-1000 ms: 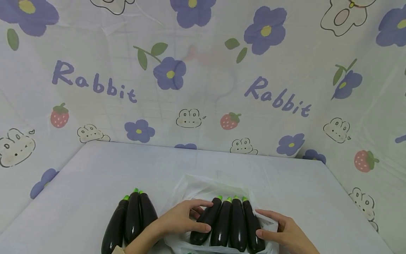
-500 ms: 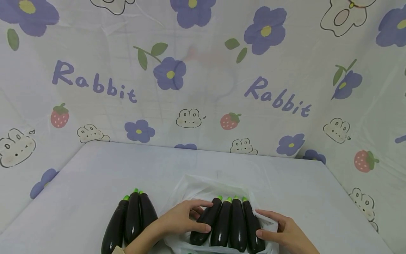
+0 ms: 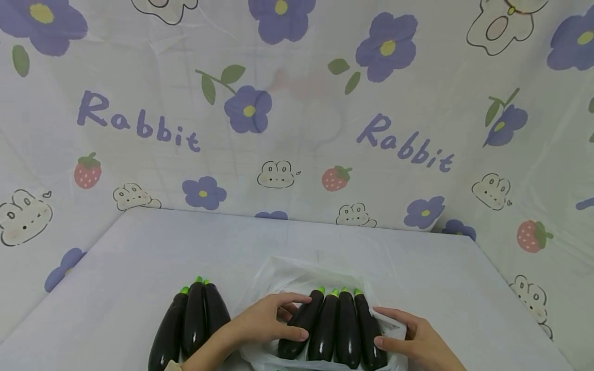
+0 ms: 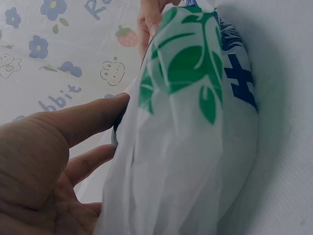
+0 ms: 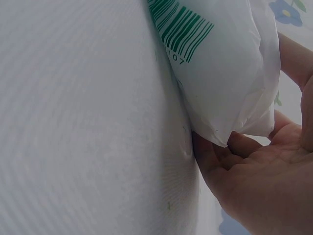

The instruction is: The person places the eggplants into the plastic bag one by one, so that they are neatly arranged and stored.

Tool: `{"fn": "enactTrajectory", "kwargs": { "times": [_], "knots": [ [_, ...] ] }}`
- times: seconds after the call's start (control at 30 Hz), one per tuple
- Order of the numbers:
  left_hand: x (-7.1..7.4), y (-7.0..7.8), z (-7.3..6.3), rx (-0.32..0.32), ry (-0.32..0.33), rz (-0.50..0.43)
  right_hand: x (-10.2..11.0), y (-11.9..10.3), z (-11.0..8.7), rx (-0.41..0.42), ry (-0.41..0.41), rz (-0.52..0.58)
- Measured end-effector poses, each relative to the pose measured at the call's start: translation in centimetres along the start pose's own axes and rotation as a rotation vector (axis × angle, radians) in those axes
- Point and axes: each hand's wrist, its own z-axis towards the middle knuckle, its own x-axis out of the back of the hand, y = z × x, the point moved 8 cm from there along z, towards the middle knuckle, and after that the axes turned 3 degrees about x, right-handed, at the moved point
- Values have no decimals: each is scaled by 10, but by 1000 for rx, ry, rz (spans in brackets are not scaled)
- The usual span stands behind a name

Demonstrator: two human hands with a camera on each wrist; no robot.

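In the head view, a white plastic bag lies open on the table with several dark eggplants side by side in it. My left hand touches the leftmost of these eggplants with extended thumb and index finger; its other fingers are partly hidden. At the other side, my right hand rests its thumb on the rightmost eggplant, its index finger stretched along the bag's edge. The right wrist view shows bent fingers against the outside of the bag.
Three more eggplants lie together on the white table, left of the bag and partly behind my left forearm. A hanging cloth printed with flowers, rabbits and strawberries stands behind the table and along both sides.
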Motion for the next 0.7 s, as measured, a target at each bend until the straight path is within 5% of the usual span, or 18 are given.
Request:
{"fn": "enactTrajectory", "kwargs": {
  "times": [0.47,0.7],
  "knots": [
    [-1,-2,0,5,-5,-2,-1,0,0,-2,-4,-23],
    [2,6,-6,-10,19,104,-2,-1,1,3,-21,6]
  ]
}}
